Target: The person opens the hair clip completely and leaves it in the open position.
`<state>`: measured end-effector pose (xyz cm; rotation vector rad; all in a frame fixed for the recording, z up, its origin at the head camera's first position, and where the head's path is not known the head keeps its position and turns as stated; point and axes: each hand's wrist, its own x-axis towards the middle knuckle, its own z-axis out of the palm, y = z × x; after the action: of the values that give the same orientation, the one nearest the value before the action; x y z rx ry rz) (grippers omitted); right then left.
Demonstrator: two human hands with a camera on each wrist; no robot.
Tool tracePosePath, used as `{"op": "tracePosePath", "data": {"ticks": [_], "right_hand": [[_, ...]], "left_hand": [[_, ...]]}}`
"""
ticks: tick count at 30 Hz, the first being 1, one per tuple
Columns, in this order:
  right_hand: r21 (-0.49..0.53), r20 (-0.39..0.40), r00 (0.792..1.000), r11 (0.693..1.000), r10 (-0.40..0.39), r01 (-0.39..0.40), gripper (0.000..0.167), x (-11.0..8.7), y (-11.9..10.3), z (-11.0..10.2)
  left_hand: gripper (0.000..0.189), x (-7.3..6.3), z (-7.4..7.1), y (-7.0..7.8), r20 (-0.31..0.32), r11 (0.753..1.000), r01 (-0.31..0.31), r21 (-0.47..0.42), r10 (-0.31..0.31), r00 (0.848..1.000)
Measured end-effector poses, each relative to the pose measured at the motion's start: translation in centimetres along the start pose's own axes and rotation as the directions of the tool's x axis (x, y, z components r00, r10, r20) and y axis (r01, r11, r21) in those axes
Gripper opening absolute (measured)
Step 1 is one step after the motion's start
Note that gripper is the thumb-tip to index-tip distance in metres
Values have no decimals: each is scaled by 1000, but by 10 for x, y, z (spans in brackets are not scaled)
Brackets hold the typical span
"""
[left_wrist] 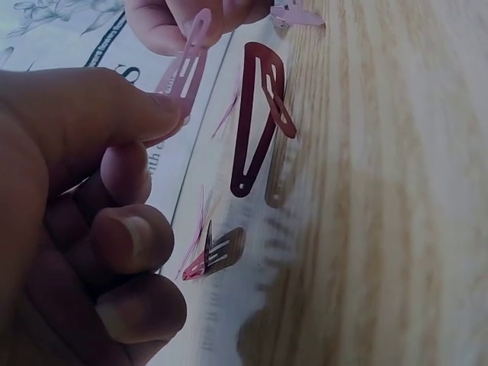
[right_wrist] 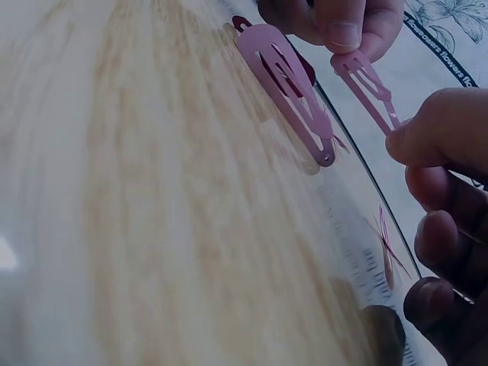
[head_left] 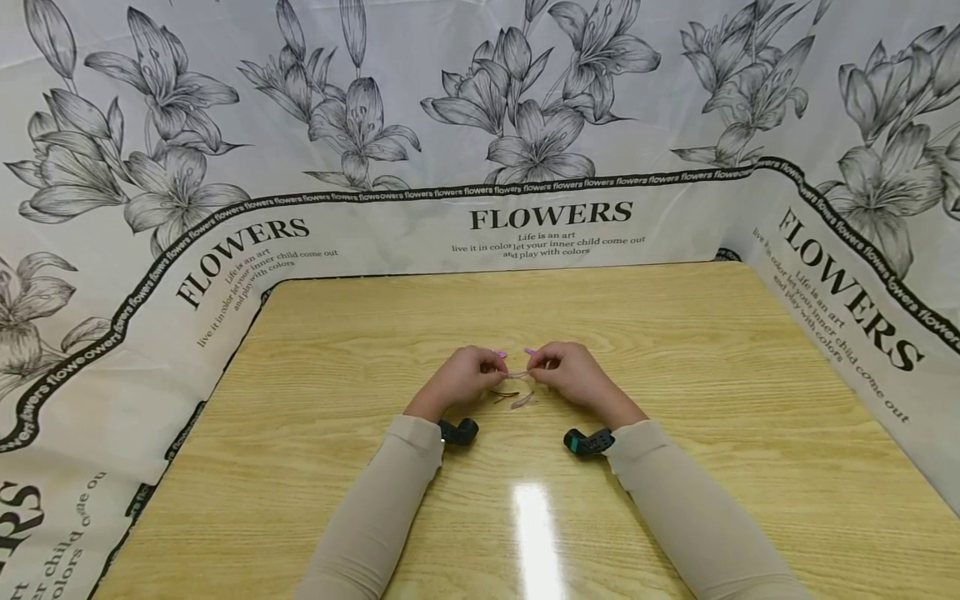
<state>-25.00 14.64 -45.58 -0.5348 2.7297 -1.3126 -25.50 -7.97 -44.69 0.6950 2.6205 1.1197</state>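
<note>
Between the two hands is a small pink snap hair clip (left_wrist: 191, 76), its tongue raised from the frame. My left hand (head_left: 468, 375) pinches one end with thumb and finger, other fingers loosely curled. My right hand (head_left: 570, 372) pinches the opposite end (right_wrist: 352, 58). On the table just below them lie a dark red snap clip (left_wrist: 244, 133), tongue sprung up, and a pale pink snap clip (right_wrist: 282, 88), likewise sprung. Beyond the fingers are bright pink pieces (head_left: 529, 351); in the left wrist view one shows as a small reddish-pink clip (left_wrist: 196, 267).
The wood-grain table (head_left: 315, 500) has a bright light reflection (head_left: 538, 542) in front of the hands. A white flower-print cloth (head_left: 551, 242) hangs round the back and both sides. Black wrist straps with devices (head_left: 588, 442) sit at both cuffs.
</note>
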Motion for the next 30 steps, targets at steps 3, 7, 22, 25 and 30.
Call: {"op": "tracePosePath", "data": {"ticks": [3,7,22,25,30], "right_hand": [[-40,-4,1000,999,-14,14,4,0,1,1],[-65,1,1000,997,-29,29,5,0,0,1],[-134,44,998,989,-48,53,4,1,4,3],[-151,46,997,986,-61,67,4,2,4,4],[-185,51,995,979,-81,89,4,2,5,4]], "left_hand": [[13,0,0,0,4,1000,9,21,-9,1000],[12,1,1,-1,7,999,6,42,-6,1000],[13,0,3,-4,39,996,-22,92,18,999],[13,0,4,-4,41,995,-24,92,20,999],[15,-1,3,-4,45,996,-18,90,14,999]]}}
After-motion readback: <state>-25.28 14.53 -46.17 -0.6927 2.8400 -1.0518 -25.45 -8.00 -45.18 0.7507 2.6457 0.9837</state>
